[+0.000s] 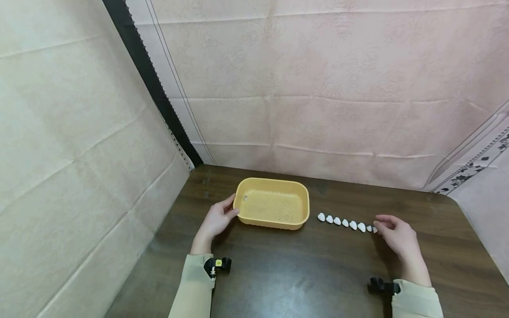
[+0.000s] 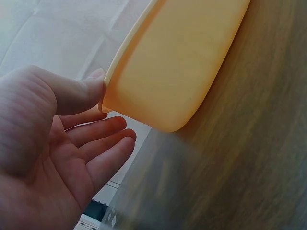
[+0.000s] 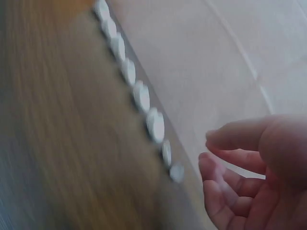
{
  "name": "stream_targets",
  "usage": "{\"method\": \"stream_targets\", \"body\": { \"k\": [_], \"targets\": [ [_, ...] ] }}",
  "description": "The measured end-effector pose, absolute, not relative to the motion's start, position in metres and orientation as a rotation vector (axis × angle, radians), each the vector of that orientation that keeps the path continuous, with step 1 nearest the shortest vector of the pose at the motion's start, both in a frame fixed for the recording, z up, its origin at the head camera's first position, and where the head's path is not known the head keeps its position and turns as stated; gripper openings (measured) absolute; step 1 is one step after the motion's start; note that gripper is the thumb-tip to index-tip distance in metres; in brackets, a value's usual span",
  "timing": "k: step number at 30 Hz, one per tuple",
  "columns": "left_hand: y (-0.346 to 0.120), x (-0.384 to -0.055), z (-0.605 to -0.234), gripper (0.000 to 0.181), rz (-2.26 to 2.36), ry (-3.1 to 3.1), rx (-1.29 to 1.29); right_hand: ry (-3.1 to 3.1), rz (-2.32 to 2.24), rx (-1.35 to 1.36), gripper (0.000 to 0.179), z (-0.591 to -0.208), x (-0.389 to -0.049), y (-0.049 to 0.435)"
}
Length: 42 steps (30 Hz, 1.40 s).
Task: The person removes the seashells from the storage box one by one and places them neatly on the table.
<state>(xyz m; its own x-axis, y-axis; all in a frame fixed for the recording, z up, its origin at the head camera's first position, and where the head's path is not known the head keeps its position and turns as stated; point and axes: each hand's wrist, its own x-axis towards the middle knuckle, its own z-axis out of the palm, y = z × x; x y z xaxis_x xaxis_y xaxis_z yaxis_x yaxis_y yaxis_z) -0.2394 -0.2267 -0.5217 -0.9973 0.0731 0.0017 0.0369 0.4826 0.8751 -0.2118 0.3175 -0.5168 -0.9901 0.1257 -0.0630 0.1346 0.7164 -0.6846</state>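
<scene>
A yellow plastic basin (image 1: 272,223) stands on the table. My left hand (image 1: 216,219) holds its left end, the thumb (image 2: 79,93) and forefinger pinching the rim while the other fingers are spread below. To the right of the basin, several white pebble-like pieces (image 1: 337,221) lie in a slanting row. The two pieces at the row's right end look smaller, as the small white piece (image 3: 177,172) shows in the right wrist view. Beside that end hovers my right hand (image 1: 399,236), its fingers loosely bent with a gap to the thumb, nothing visible between them.
The dark wooden table (image 1: 286,269) meets a pale cloth-covered wall (image 1: 318,88) at the back. Another cloth wall (image 1: 79,176) borders it on the left. A small dark mark (image 1: 245,198) shows inside the basin.
</scene>
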Motion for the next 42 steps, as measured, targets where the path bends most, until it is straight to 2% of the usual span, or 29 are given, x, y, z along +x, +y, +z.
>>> {"method": "stream_targets", "body": {
  "k": [6, 12, 22, 42],
  "targets": [
    [-0.226, -0.241, -0.518, 0.058, 1.571, 2.677, 0.093, 2.950, -1.256, 0.009, 0.043, -0.506, -0.219, 0.271],
    [-0.227, -0.241, -0.517, 0.058, 1.564, 2.676, 0.100, 2.932, -1.407, -0.210, 0.030, -0.507, -0.230, 0.208],
    [-0.228, -0.240, -0.520, 0.059, 1.561, 2.677, 0.102, 2.808, -1.632, -0.441, 0.023, -0.497, -0.241, 0.118],
    [-0.225, -0.237, -0.516, 0.058, 1.572, 2.669, 0.081, 2.583, -1.375, -0.601, 0.026, -0.500, -0.262, 0.044]
  ]
}}
